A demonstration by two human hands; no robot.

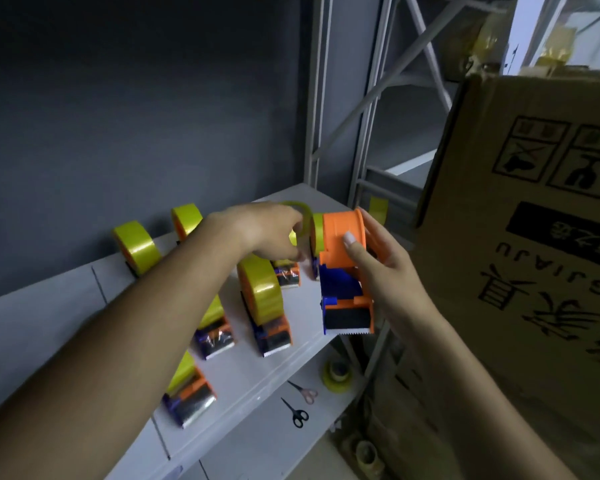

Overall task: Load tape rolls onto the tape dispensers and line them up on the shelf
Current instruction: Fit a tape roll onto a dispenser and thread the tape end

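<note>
With the orange dispenser (pixel 343 268) gripped steady in the right hand (pixel 378 258), the yellow roll (pixel 300 220) pinched by the left hand (pixel 271 233) is best pushed squarely onto its drum.

Left forearm extends bare from the lower left, wrist straight, left hand (pixel 271 233) palm down with fingers and thumb curled in a pinching grip around a tape roll (pixel 300 221). Right forearm rises from the lower right; right hand (pixel 378 251) is turned palm inward, thumb (pixel 352 245) across the near face and fingers wrapped behind a tape dispenser (pixel 343 271). The two grips lie just beside each other.
</note>
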